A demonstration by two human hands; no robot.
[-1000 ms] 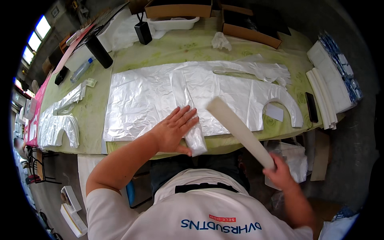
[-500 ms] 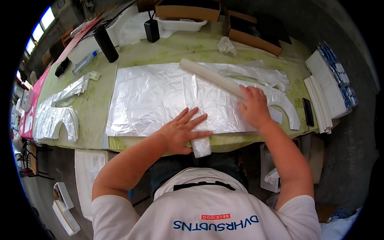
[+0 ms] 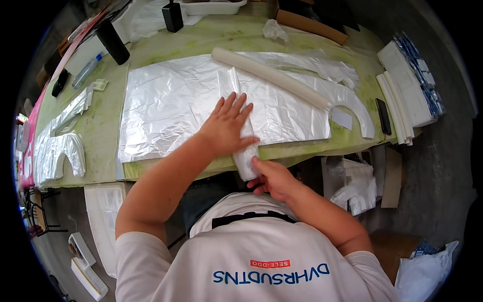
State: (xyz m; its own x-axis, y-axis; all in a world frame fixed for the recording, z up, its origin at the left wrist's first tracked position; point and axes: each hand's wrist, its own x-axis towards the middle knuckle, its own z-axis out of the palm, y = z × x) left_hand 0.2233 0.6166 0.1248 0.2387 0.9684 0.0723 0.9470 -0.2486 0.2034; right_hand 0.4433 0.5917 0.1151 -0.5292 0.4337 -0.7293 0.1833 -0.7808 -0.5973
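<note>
A translucent plastic sheet garment (image 3: 166, 100), shiny and crinkled, lies spread across the table before me. A narrow folded strip of it runs toward me and hangs over the front edge. My left hand (image 3: 229, 126) presses flat on this strip, fingers spread. At the strip's hanging end (image 3: 245, 166) my right hand (image 3: 274, 178) grips the plastic between thumb and fingers. Diagonally over the sheet's right part rests a pale roller tube (image 3: 271, 78), with no hand on it. A curved neck-like loop (image 3: 359, 105) of the plastic lies at the right.
Another folded plastic garment (image 3: 58, 151) lies on the left of the green-covered table (image 3: 105, 116). A black cylinder (image 3: 111, 43), a bottle (image 3: 86, 71) and a black box (image 3: 172, 17) stand or lie behind. At right are a phone (image 3: 383, 117), white rolls (image 3: 395, 108) and stacked packs (image 3: 415, 85).
My right hand has let go of the roller tube and come down to the strip's hanging end, now gripping it. My left hand stays flat on the strip. The view has tilted downward.
</note>
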